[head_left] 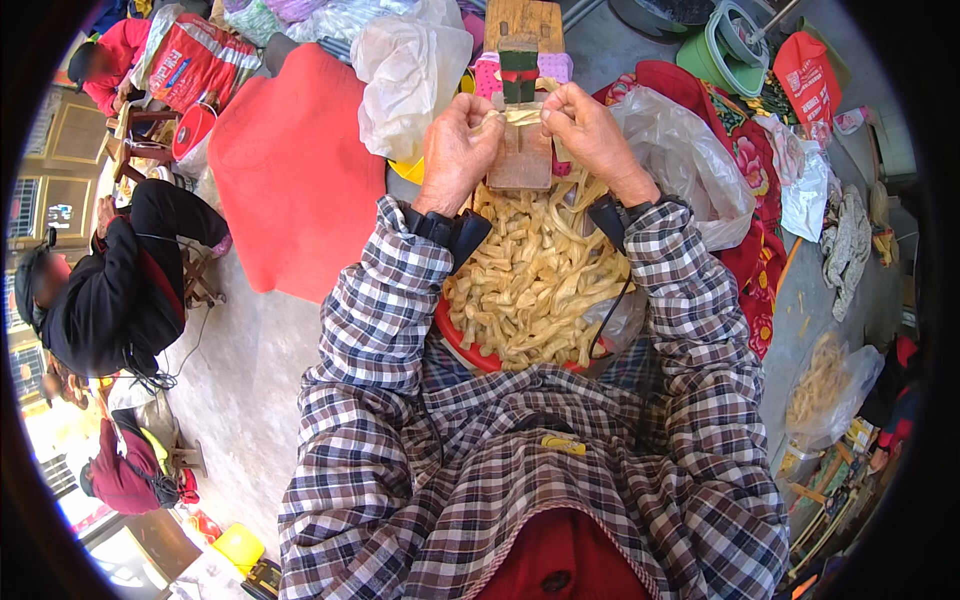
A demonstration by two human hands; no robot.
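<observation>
Between my two hands a short, pale yellow strip [520,117], fibrous-looking, is held crosswise over a narrow wooden board [520,168]. My left hand [463,148] pinches its left end and my right hand [592,130] its right end. Just beyond the strip a dark green and red fixture [518,78] stands upright on the wood; its working part is hard to make out. Below my hands, a heap of tan, twisted strips [535,275] fills a red basin [458,343] at my lap.
Red sheeting [295,170] spreads at the left, beside a white plastic bag [410,80]. On the right lie a clear plastic bag [690,165] and flowered red cloth [765,260]. Green basins [722,55] stand at the far right. Several other people sit along the left, one in black [115,285].
</observation>
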